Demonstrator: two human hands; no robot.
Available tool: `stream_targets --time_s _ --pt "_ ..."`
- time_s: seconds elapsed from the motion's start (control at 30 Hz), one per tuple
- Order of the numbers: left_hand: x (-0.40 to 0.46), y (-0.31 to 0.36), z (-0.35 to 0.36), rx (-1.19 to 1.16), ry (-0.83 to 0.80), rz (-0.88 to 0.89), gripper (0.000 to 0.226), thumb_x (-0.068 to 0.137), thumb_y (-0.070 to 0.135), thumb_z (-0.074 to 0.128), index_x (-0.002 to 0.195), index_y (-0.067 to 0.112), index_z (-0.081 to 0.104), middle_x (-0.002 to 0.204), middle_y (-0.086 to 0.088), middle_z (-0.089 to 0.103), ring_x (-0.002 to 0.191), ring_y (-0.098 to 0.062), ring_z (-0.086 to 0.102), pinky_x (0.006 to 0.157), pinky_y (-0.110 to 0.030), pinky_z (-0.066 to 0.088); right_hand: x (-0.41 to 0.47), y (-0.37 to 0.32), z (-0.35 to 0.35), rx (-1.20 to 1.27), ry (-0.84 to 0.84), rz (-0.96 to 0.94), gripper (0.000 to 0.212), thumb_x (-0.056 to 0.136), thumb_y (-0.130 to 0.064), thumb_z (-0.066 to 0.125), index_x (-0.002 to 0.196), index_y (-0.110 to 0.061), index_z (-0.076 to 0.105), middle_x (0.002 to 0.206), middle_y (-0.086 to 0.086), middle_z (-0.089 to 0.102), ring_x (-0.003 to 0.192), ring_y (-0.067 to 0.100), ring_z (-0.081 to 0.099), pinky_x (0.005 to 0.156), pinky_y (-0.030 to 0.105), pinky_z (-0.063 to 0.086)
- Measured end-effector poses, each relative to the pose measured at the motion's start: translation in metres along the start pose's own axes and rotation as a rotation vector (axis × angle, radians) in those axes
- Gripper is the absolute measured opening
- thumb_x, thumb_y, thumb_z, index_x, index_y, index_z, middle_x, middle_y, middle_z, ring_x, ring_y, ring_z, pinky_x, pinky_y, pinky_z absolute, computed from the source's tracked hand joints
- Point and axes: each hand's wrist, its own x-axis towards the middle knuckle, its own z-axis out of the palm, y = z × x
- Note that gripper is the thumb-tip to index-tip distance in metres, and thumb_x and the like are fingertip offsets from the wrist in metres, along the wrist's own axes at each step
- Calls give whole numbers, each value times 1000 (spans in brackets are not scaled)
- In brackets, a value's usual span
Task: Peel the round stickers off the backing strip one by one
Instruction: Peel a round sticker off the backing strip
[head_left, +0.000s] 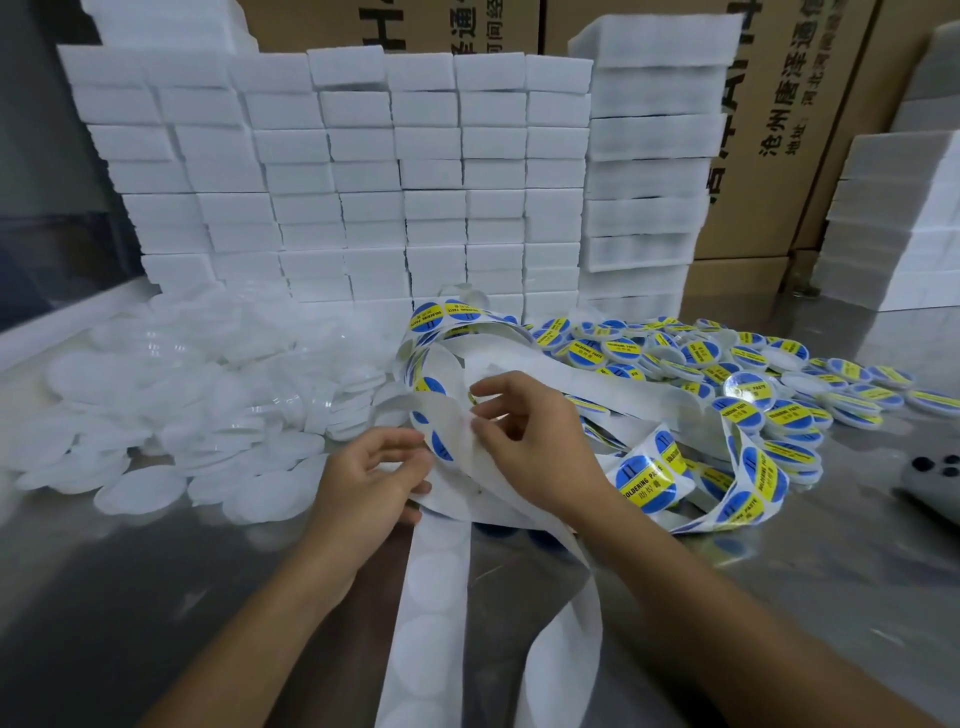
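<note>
A long white backing strip (434, 597) loops across the steel table, its near end bare with round empty marks. Farther along it carries round blue-and-yellow stickers (644, 480). My left hand (371, 486) grips the strip from below at centre. My right hand (524, 441) pinches the strip's edge just above it with thumb and forefinger, beside a blue sticker (441, 447) that is partly hidden by the curled paper. I cannot tell whether that sticker is lifted off.
A pile of plain white round lids (171, 395) lies at the left. Labelled round lids (753, 374) are heaped at the right. White boxes (363, 171) are stacked behind, with cardboard cartons (789, 119) beyond. A grey device (935, 480) sits at the right edge.
</note>
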Motion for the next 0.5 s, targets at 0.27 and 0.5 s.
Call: stream_targets --time_s 0.27,0.5 --pt "-1 22 -5 -384 -28 -78 36 80 35 71 106 12 64 88 -3 75 87 -25 73 62 -37 59 -16 -21 9 -185 23 -430 16 79 -2 70 92 -11 74 86 -3 71 78 7 61 73 15 46" --pt "4 22 -20 -370 97 7 31 97 3 51 120 19 65 105 -9 74 93 -27 71 63 -30 57 -30 -30 15 -221 -363 -414 8 81 -13 68 85 -16 74 81 -8 69 76 6 59 74 27 51"
